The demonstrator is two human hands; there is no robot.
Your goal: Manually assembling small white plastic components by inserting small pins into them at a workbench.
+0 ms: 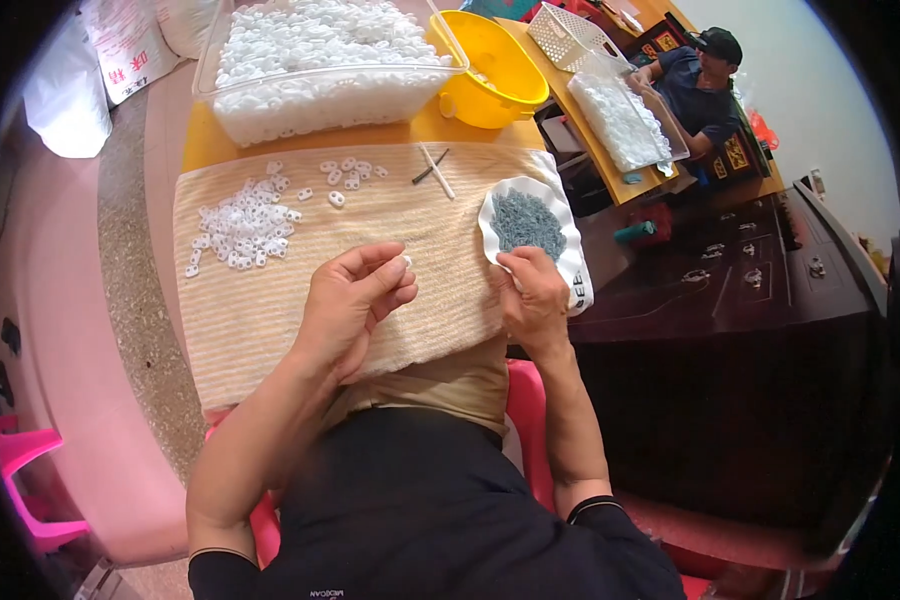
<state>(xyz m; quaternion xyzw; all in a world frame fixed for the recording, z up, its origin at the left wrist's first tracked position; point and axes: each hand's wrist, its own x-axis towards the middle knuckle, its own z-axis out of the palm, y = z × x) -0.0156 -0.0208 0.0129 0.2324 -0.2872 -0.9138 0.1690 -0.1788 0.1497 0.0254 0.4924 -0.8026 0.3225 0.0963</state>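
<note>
My left hand (pixel 355 295) is raised over a cream towel (pixel 270 310) and pinches a small white plastic piece (pixel 407 261) between thumb and fingertips. My right hand (pixel 532 292) rests at the near rim of a white scalloped dish (pixel 568 262) filled with tiny grey parts (pixel 527 222); its fingertips touch the grey parts, and whether it holds one is hidden. A loose pile of small white plastic pieces (pixel 242 225) lies on the towel at the left, with a few more white pieces (pixel 348 173) further back.
A clear bin (pixel 320 95) heaped with white pieces and a yellow tub (pixel 495 70) stand at the back. A thin white stick and dark tool (pixel 433 168) lie on the towel. Another person (pixel 700 85) sits at the far right by another clear tray (pixel 625 120). A dark wooden cabinet (pixel 750 280) stands at the right.
</note>
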